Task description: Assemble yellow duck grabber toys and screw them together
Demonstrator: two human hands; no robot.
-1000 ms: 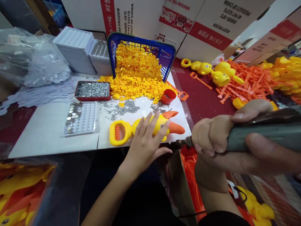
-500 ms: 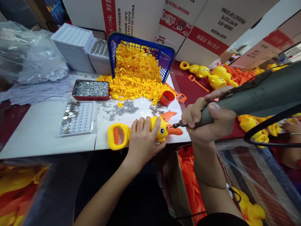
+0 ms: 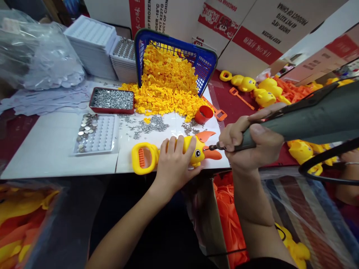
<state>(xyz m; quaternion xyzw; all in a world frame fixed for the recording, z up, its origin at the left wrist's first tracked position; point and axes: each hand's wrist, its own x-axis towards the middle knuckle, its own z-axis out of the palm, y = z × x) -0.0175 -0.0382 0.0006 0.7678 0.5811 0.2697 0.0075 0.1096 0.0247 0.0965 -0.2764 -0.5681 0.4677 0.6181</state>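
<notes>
a small toy assembly workshop. a white bench holds a blue basket spilling small yellow plastic parts, a red tray of tiny metal screws and stacked white part trays. unfinished yellow duck toys and orange pieces pile up beside shipping cartons.

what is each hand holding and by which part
Left hand grips the yellow duck toy round its body, between handle ring and head. Right hand grips the grey power screwdriver near its front end.
</notes>
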